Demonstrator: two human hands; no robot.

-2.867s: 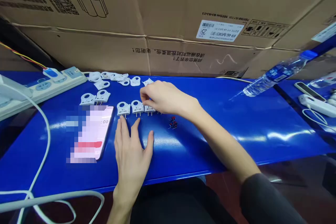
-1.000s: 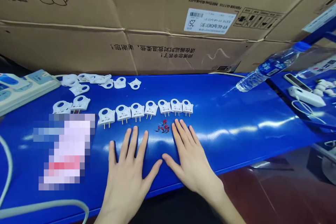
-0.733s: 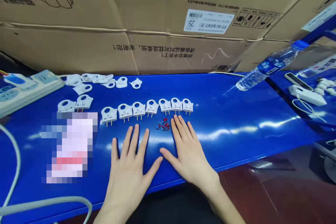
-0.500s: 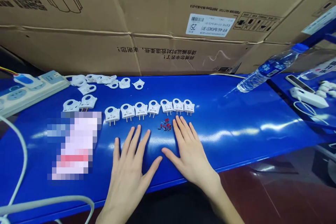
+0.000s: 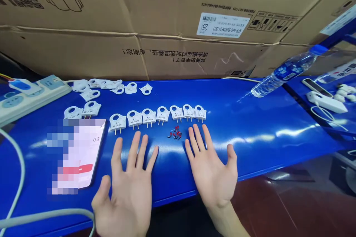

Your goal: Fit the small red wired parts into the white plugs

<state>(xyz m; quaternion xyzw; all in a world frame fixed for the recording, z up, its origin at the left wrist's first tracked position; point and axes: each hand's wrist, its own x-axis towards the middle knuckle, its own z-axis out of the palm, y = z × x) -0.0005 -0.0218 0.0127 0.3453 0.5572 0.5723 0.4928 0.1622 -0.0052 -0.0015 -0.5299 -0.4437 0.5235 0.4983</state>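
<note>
Two hands (image 5: pixel 132 192) (image 5: pixel 213 174), palms up, spread wide; seven white plugs (image 5: pixel 163 117) in one row; red parts (image 5: pixel 178 133), count unclear.

Wht plugs w/ prongs (image 5: pixel 162 116): 7, lay in row mid-surface (image 5: pixel 250 118). Wht plug pcs (image 5: pixel 91 112) twd left edge: 2, lay just beyond phone (image 5: pixel 90 155), qty 1. Wht ring pcs (image 5: pixel 130 90) nr far-left corner: 5+, overlapped, exact no. unclear. Red-blk parts (image 5: pixel 176 134), approx. ctr: several in pile, no. unclear. Pwr strip (image 5: pixel 57 92), left edge: 1. Btl (image 5: pixel 294 68), far-right corner: 1. Hands, nr edge: 2, L hand (image 5: pixel 128 192) + R hand (image 5: pixel 214 174).
</note>
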